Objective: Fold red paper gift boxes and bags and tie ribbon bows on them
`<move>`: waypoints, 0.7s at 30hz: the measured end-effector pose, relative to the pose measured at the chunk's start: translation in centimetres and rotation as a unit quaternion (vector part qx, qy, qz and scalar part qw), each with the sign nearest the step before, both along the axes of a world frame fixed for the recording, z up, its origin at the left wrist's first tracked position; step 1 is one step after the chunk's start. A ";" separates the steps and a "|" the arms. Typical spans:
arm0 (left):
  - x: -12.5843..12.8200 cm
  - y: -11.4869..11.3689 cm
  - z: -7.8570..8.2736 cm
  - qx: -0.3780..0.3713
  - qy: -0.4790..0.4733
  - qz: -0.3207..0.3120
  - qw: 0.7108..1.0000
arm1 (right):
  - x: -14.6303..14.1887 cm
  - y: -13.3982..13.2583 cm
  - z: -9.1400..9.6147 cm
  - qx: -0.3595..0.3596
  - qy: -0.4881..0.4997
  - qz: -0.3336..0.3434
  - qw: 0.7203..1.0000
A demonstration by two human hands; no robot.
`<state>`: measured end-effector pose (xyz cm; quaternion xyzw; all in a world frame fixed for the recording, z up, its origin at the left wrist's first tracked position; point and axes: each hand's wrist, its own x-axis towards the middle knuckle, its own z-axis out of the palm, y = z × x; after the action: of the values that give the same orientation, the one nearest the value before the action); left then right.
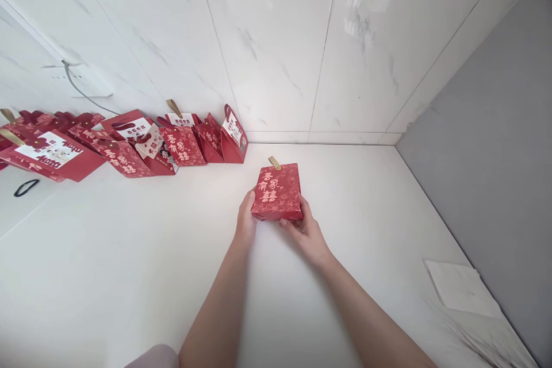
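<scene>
A small red gift box [276,191] with gold characters and a tan tab on top sits on the white table [129,264] near the back. My left hand [245,219] grips its left lower corner, fingers curled against the side. My right hand [305,229] holds the right lower edge, thumb under the front and fingers behind. Both hands are closed on the box.
A row of several similar red gift boxes [181,141] and flat ones [52,155] lines the marble wall at the back left. A black hair tie [26,187] lies at far left. White sheets [461,287] lie at the right by a grey wall.
</scene>
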<state>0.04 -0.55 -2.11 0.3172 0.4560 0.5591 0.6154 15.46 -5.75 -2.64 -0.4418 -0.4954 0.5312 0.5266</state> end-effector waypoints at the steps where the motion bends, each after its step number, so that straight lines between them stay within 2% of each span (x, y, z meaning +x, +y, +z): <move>1: 0.0 0.0 0.0 0.000 0.005 -0.009 1.000 | -0.1 -0.1 0.2 -0.001 -0.004 -0.020 1.000; 5: 0.1 -0.2 0.1 0.025 0.031 -0.079 0.996 | -0.2 -0.6 1.0 0.009 -0.052 -0.128 0.990; 7: 0.2 -0.4 0.1 0.049 0.047 -0.099 0.993 | -0.1 -0.6 1.1 0.013 -0.054 -0.148 0.987; 13: 0.3 -0.5 -0.4 0.100 0.116 -0.123 0.980 | 0.6 0.2 0.3 -0.066 -0.025 -0.093 0.993; 21: 0.3 -0.5 -0.4 0.101 0.125 -0.118 0.980 | 0.4 0.1 -0.1 -0.046 -0.082 -0.074 0.993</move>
<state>0.31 -1.04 -2.49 0.4973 0.4298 0.4814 0.5799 15.85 -5.62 -2.75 -0.5431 -0.4775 0.4753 0.5010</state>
